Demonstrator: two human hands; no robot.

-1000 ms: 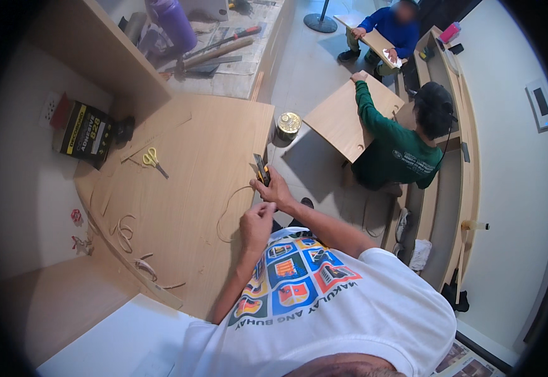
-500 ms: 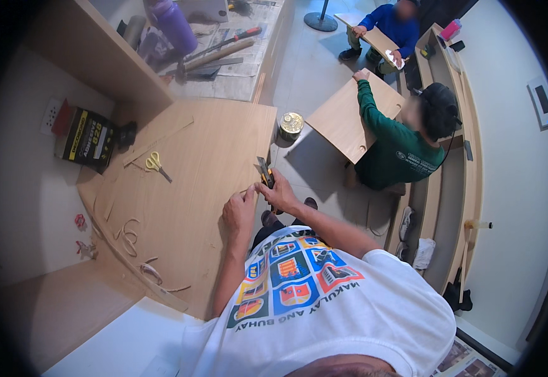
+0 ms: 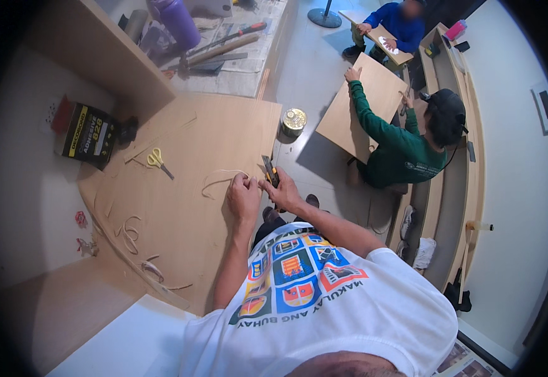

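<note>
At the right edge of the wood-grain board [image 3: 180, 232], my right hand [image 3: 284, 191] grips a utility knife [image 3: 270, 171] with a black and yellow body, its tip pointing away from me. My left hand [image 3: 244, 198] is closed beside it, fingertips pinched on a thin wood-coloured strip [image 3: 225, 171]. The strip curls leftward over the board. Both hands' fingertips nearly meet at the edge. Yellow-handled scissors [image 3: 156, 159] lie farther left on the board.
Curled offcuts [image 3: 128, 235] lie along the board's left side, near a black box [image 3: 88, 135]. A round can [image 3: 294, 122] stands on the floor. Tools and a purple bottle [image 3: 177, 24] sit on the far bench. A co-worker in green [image 3: 400, 147] handles a panel [image 3: 363, 103]; another in blue works behind.
A curled strip now shows on the board at my left fingertips. My left hand has shifted slightly right. The green-sleeved co-worker's panel has moved, and their other hand now shows.
</note>
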